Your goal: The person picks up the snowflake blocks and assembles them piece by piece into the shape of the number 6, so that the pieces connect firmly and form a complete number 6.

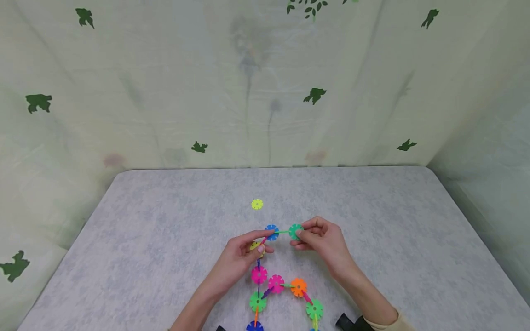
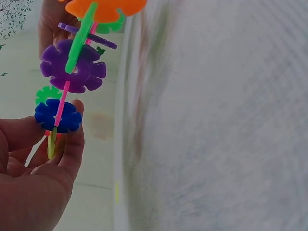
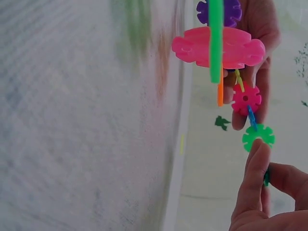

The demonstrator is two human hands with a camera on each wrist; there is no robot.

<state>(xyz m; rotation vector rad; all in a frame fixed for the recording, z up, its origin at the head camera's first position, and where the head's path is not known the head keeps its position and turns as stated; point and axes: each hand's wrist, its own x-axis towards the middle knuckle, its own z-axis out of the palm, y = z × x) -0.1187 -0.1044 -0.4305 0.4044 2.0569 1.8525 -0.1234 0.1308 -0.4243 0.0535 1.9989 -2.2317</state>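
A chain of notched snowflake discs, slotted together face-on and edge-on, runs between both hands. My left hand (image 1: 236,257) pinches a yellow disc (image 1: 254,246) between thumb and fingers, its index fingertip on a blue disc (image 1: 273,234). On the right, a teal-green disc (image 1: 294,231) is pinched by my right hand (image 1: 327,243); an edge-on green disc (image 1: 283,231) bridges to the blue one. Below the left hand hang a pink disc (image 1: 259,275) and a green disc (image 1: 257,301). In the right wrist view, thumb and finger hold an edge-on green disc (image 3: 266,177).
A loose yellow disc (image 1: 257,203) lies on the grey table (image 1: 165,220) beyond the hands. A branch with a second pink disc (image 1: 276,284), an orange disc (image 1: 299,287) and a light green disc (image 1: 314,309) curves toward the near edge. Patterned curtain (image 1: 174,92) stands behind.
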